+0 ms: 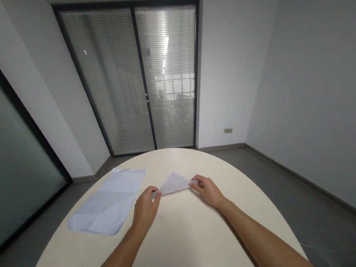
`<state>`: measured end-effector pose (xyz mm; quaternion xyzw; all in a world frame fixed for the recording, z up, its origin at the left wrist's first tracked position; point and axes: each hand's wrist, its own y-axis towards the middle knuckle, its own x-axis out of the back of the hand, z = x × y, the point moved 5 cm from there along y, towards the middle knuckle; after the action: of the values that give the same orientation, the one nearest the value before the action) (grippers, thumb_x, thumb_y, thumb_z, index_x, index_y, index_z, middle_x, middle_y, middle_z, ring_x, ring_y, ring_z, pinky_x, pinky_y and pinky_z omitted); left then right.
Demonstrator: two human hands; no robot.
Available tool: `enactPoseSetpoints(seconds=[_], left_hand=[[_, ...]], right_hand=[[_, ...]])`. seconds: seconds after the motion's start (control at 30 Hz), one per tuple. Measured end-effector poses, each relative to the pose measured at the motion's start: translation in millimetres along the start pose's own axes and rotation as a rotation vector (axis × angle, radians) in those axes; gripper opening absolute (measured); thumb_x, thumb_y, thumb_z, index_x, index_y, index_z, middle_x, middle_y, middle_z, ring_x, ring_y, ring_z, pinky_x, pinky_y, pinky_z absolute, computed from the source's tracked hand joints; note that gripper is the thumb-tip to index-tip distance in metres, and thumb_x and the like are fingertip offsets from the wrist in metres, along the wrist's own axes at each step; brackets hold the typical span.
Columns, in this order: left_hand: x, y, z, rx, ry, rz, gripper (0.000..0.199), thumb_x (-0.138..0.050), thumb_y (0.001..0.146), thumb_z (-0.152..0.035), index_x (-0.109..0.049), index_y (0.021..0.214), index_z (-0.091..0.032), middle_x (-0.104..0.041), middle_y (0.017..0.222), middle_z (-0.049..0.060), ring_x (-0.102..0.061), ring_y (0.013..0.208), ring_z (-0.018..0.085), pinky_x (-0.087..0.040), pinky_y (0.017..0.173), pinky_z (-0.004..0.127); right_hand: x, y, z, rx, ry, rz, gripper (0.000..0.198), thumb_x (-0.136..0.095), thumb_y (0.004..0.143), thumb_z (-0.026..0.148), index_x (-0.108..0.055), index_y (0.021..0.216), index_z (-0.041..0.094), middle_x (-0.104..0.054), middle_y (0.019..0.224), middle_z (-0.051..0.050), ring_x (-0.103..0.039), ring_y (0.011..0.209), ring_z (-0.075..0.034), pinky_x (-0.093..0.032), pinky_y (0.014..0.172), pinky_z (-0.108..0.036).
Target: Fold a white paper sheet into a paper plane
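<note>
Pointing its peak away from the person, toward the glass doors, one folded paper triangle sits at the middle of the round counter; its long axis, along the base edge, runs left to right, the right end slightly farther off. Two hands grip it, one per end: the left hand pinches the left corner between thumb and fingers, and the right hand pinches the right corner likewise. To the left lies one patch of creased white paper, slanting away rightward; whether it is a single sheet or several, I cannot tell.
</note>
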<state>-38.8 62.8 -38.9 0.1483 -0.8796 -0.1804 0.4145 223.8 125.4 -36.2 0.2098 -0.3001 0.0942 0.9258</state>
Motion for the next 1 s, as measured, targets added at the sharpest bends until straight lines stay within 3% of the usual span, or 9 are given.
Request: enactPoseSetpoints(seconds=[0.1,0.23,0.43,0.53,0.63,0.77,1.0], left_hand=[[5,1,0,0.037,-0.064,-0.055,0.021,-0.054,0.089,-0.04,-0.064,0.093,-0.021,-0.071,0.084,0.003,-0.065,0.078,0.02,-0.047,0.072,0.03],[11,1,0,0.066,-0.133,-0.158,0.029,-0.057,0.088,-0.047,-0.066,0.097,-0.021,-0.07,0.086,0.003,-0.062,0.078,0.02,-0.048,0.074,0.03],[6,0,8,0.125,-0.247,-0.191,0.035,-0.059,0.086,-0.049,-0.067,0.102,-0.02,-0.067,0.078,0.001,-0.062,0.073,0.018,-0.048,0.069,0.028],[3,0,10,0.153,-0.244,-0.14,0.031,-0.057,0.087,-0.048,-0.069,0.095,-0.02,-0.069,0.079,0.002,-0.065,0.075,0.019,-0.049,0.071,0.028],[2,0,8,0.147,-0.106,-0.067,0.024,-0.057,0.088,-0.041,-0.07,0.092,-0.022,-0.072,0.082,0.002,-0.067,0.078,0.02,-0.048,0.073,0.03],[4,-1,-1,0.06,0.11,-0.011,0.016,-0.058,0.088,-0.031,-0.071,0.093,-0.022,-0.074,0.084,0.004,-0.068,0.082,0.022,-0.047,0.079,0.032],[1,-2,-5,0.014,0.29,0.03,0.013,-0.059,0.088,-0.025,-0.07,0.094,-0.023,-0.072,0.086,0.004,-0.066,0.091,0.023,-0.046,0.083,0.034]], right_hand=[[0,4,-3,0.004,0.158,-0.06,0.034,-0.06,0.089,0.05,-0.068,0.092,0.017,-0.071,0.085,-0.005,-0.064,0.079,-0.02,-0.048,0.073,-0.03],[1,7,-1,-0.044,0.317,-0.09,0.042,-0.064,0.084,0.056,-0.067,0.09,0.015,-0.07,0.082,-0.006,-0.063,0.076,-0.02,-0.048,0.068,-0.03],[0,9,-2,-0.072,0.374,-0.082,0.044,-0.062,0.083,0.058,-0.066,0.092,0.014,-0.07,0.082,-0.006,-0.062,0.073,-0.02,-0.046,0.062,-0.028],[1,8,-7,-0.094,0.256,-0.102,0.039,-0.059,0.086,0.052,-0.068,0.089,0.015,-0.07,0.081,-0.005,-0.061,0.072,-0.02,-0.045,0.063,-0.028],[4,5,-8,-0.1,-0.05,-0.112,0.03,-0.059,0.088,0.044,-0.072,0.086,0.017,-0.07,0.076,-0.004,-0.061,0.069,-0.019,-0.044,0.066,-0.03],[4,1,3,0.007,-0.431,-0.082,0.019,-0.062,0.088,0.034,-0.076,0.089,0.021,-0.071,0.079,-0.006,-0.061,0.079,-0.023,-0.043,0.078,-0.034],[0,-1,4,0.05,-0.445,-0.076,0.014,-0.065,0.088,0.029,-0.074,0.095,0.021,-0.07,0.099,-0.01,-0.058,0.101,-0.027,-0.045,0.089,-0.038]])
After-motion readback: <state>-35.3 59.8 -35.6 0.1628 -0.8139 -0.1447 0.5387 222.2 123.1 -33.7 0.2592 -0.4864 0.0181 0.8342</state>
